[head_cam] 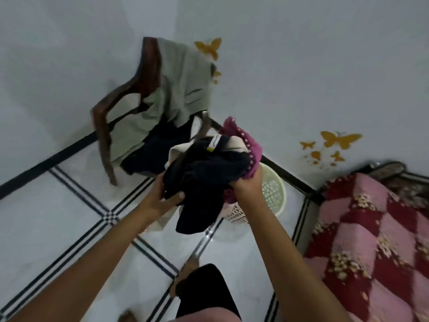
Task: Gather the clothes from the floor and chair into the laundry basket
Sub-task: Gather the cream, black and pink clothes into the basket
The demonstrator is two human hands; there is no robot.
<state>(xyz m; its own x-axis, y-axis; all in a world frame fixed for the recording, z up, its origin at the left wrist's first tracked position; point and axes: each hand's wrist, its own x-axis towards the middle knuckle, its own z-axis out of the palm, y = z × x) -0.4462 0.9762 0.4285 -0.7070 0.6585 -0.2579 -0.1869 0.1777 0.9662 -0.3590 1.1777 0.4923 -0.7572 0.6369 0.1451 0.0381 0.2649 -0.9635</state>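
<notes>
- The floor (69,217), white tile with dark lines, shows no loose garments in view; by this judgement the floor part of the task is done.
- The chair (104,126) in the far left corner carries a grey garment (181,77) draped over its back, hanging long axis downward, and dark clothes (153,149) heaped on the seat.
- The laundry basket (274,189) stands upright on the floor, right of the chair and near the bed (371,228), its mouth facing up.
- The bundle of clothes (204,180), dark, cream and magenta, hangs over the basket's near left rim, sagging downward with no clear long axis.
- The left hand (162,198) cups the bundle from below; the right hand (246,182) is clenched on its top right edge.
- Next move, likely: shift slightly right, lower, release.
</notes>
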